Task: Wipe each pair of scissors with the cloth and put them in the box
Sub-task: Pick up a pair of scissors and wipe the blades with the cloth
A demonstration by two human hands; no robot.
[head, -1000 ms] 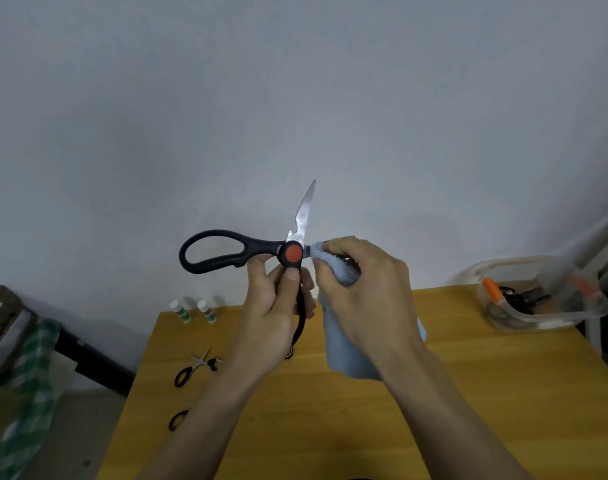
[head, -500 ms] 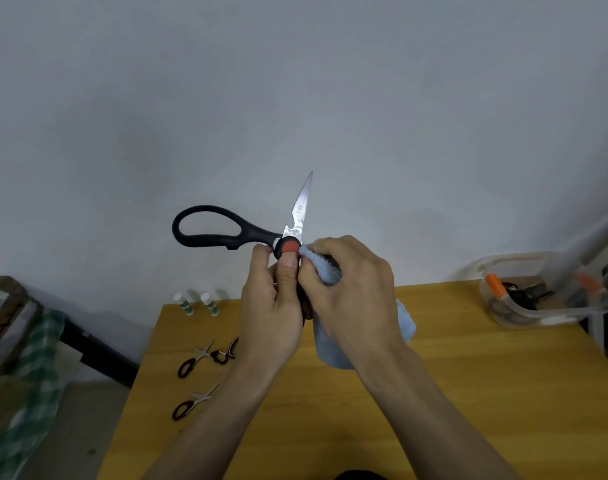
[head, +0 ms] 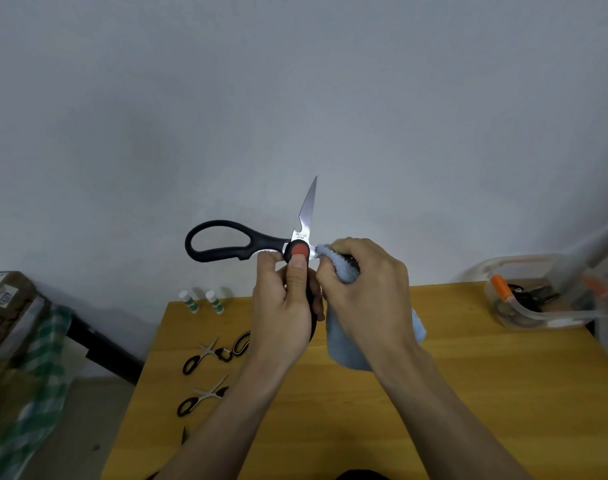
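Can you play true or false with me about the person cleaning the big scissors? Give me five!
1. The big black scissors are held up in the air, opened wide. True.
2. The cloth is red. False: it is light blue; only the round spot at the scissors' pivot is red.
3. The right hand holds the cloth against one blade. True.
4. The clear box sits on the table's left side. False: it is at the far right corner.
5. More small scissors lie on the wooden table. True, on its left side, below the left hand.
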